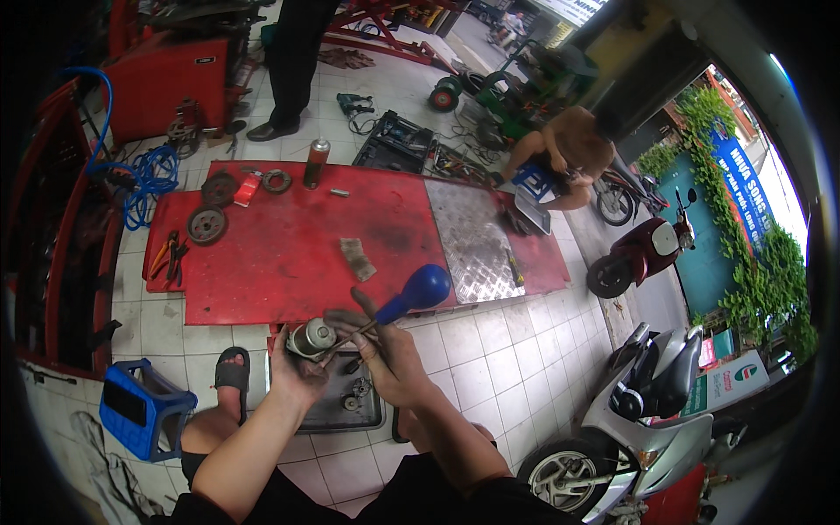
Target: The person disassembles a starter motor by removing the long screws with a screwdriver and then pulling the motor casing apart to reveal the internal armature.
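My left hand is wrapped round a small metal cylinder-shaped motor part, held above a dark tray. Between the fingers of my right hand runs the thin shaft of a screwdriver with a bulbous blue handle. The handle points up and away to the right. The shaft slants down toward the motor part; its tip is hard to make out by my left fingers. Several small metal parts lie in the tray below my hands.
Just ahead is a low red platform bearing a spray can, pliers, round metal parts and a dirty cloth. A blue stool stands left, a silver motorbike right. Another person crouches beyond.
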